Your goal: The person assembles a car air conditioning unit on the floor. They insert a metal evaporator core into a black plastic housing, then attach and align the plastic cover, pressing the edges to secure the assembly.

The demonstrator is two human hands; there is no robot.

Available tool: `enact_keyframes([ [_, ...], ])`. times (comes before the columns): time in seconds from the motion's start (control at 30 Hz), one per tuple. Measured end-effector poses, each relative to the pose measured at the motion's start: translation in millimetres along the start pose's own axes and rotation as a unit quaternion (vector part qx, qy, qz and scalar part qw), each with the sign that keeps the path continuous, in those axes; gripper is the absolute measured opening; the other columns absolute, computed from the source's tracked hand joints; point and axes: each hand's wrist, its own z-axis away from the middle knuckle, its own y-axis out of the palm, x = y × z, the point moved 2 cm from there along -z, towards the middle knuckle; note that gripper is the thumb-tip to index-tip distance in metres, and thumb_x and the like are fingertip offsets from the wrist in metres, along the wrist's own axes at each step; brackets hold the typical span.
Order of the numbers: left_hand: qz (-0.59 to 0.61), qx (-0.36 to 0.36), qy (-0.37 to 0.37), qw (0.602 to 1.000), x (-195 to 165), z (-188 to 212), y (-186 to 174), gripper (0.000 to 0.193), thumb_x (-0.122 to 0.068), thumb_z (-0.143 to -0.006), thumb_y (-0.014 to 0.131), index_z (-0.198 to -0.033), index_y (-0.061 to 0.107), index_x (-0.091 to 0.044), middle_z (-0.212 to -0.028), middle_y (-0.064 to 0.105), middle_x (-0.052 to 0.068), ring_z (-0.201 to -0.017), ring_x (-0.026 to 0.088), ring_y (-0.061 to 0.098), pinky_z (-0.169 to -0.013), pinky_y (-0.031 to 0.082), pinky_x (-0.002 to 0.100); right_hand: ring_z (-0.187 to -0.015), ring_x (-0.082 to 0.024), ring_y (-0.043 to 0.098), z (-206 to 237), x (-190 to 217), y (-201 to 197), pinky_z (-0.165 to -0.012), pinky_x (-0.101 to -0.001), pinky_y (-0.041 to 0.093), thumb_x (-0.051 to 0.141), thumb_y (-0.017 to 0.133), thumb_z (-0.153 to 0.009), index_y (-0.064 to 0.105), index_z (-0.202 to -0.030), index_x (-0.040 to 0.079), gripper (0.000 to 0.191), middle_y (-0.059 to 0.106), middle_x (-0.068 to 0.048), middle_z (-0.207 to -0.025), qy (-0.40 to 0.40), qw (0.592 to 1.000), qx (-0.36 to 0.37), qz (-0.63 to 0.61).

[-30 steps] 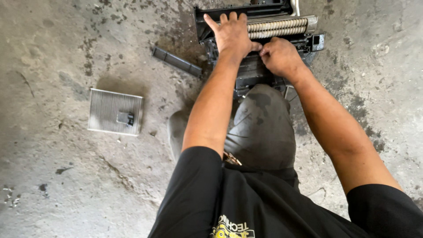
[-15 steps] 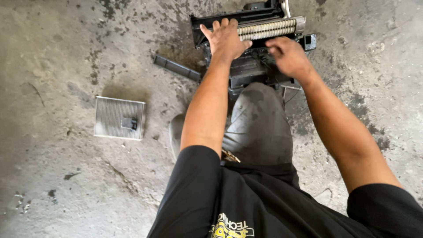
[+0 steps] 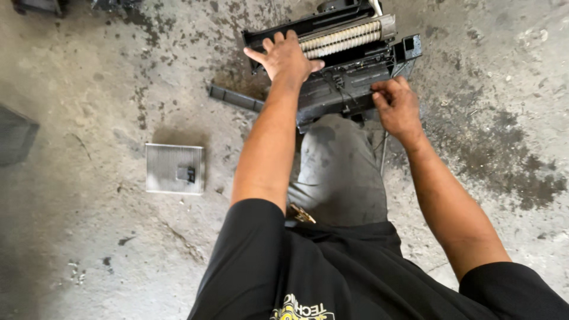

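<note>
Nearest me, a flat square grey mesh filter panel (image 3: pixel 175 169) lies on the stained concrete floor (image 3: pixel 89 249). Further out, my right hand (image 3: pixel 398 109) curls its fingers on the black plastic blower housing's (image 3: pixel 349 89) near edge. Beyond, my left hand (image 3: pixel 287 57) presses flat, fingers spread, atop the housing beside its pale ribbed roller (image 3: pixel 344 38).

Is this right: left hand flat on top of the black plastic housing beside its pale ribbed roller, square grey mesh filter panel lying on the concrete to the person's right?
Not quite. In the head view the square grey mesh filter panel lies to the person's left. The left hand does rest flat on the black plastic housing beside the pale ribbed roller.
</note>
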Motion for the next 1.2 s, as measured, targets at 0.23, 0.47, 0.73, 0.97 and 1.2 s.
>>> enact_keyframes([
  [0.23, 0.038, 0.000, 0.023, 0.999, -8.7, -4.3, -2.1, 0.103, -0.057, -0.063, 0.090, -0.149, 0.044, -0.023, -0.145, 0.049, 0.001, -0.141, 0.030, 0.038, -0.113, 0.007, 0.082, -0.087, -0.023, 0.070, -4.2, -4.9, -1.5, -0.078, -0.0332, 0.056, 0.007, 0.073, -0.096, 0.074, -0.110, 0.004, 0.014, 0.064, -0.010, -0.101, 0.013, 0.998, -0.020, -0.065],
  [0.47, 0.010, 0.048, -0.031, 0.998, -22.8, -14.1, 6.5, 0.107, -0.057, -0.063, 0.092, -0.152, 0.043, -0.023, -0.152, 0.045, 0.001, -0.146, 0.031, 0.033, -0.115, 0.005, 0.081, -0.089, -0.023, 0.070, -5.6, -15.6, -8.4, -0.079, -0.0334, 0.056, 0.007, 0.073, -0.096, 0.074, -0.111, 0.004, 0.015, 0.065, -0.011, -0.101, -0.003, 0.996, -0.008, -0.090],
  [0.73, 0.021, 0.065, -0.058, 0.996, -35.1, -19.1, 7.1, 0.109, -0.054, -0.061, 0.090, -0.154, 0.040, -0.027, -0.158, 0.038, 0.000, -0.149, 0.031, 0.027, -0.112, 0.004, 0.082, -0.099, -0.033, 0.063, -6.1, -19.3, -8.1, -0.089, -0.0429, 0.052, 0.007, 0.072, -0.095, 0.073, -0.107, 0.006, 0.012, 0.064, -0.013, -0.100, -0.050, 0.997, -0.041, -0.045],
  [0.97, -0.014, 0.066, -0.080, 0.995, -38.1, -23.6, 17.2, 0.105, -0.050, -0.063, 0.091, -0.153, 0.042, -0.024, -0.157, 0.039, 0.001, -0.149, 0.033, 0.029, -0.114, 0.008, 0.082, -0.101, -0.034, 0.062, -7.6, -17.6, -9.3, -0.088, -0.0439, 0.051, 0.010, 0.072, -0.095, 0.074, -0.108, 0.007, 0.013, 0.063, -0.013, -0.101, -0.054, 0.997, -0.043, -0.020],
  [1.2, 0.015, 0.015, -0.025, 0.999, -26.7, -30.9, 27.1, 0.091, -0.041, -0.066, 0.088, -0.147, 0.050, -0.026, -0.153, 0.045, -0.001, -0.147, 0.029, 0.032, -0.112, 0.008, 0.083, -0.100, -0.033, 0.062, -12.5, -18.3, -6.9, -0.087, -0.0437, 0.052, 0.013, 0.072, -0.095, 0.074, -0.107, 0.008, 0.013, 0.063, -0.012, -0.101, -0.050, 0.998, -0.035, -0.008],
])
